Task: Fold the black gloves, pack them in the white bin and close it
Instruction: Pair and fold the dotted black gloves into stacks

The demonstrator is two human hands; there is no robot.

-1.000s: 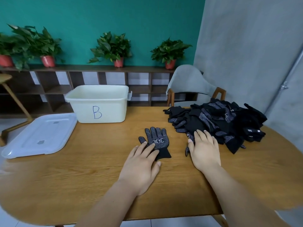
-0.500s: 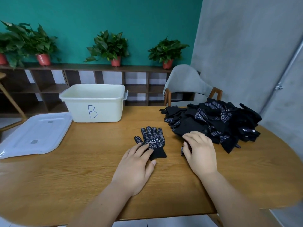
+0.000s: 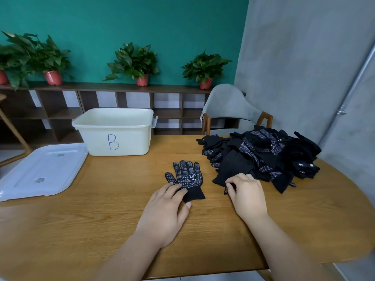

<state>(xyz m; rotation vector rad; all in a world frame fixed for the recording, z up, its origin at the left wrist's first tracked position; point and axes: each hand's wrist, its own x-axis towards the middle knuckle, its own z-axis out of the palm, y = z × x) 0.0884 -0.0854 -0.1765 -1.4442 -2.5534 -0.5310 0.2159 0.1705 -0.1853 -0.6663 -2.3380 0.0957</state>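
One black dotted glove (image 3: 187,179) lies flat, fingers pointing away, in the middle of the wooden table (image 3: 101,230). My left hand (image 3: 166,213) rests on its cuff with straight fingers. My right hand (image 3: 246,194) has curled fingers and pinches the near edge of a glove at the front of the black glove pile (image 3: 263,155) on the right. The white bin (image 3: 115,131), marked B, stands open at the back left. Its white lid (image 3: 38,171) lies flat to the left of it.
A grey chair (image 3: 229,110) stands behind the table, near the glove pile. A dark shelf (image 3: 101,106) with several potted plants runs along the teal wall. A grey wall closes the right side.
My right hand went from lying flat on the pile's edge to curling its fingers and pinching a glove. My left hand stayed on the single glove's cuff.
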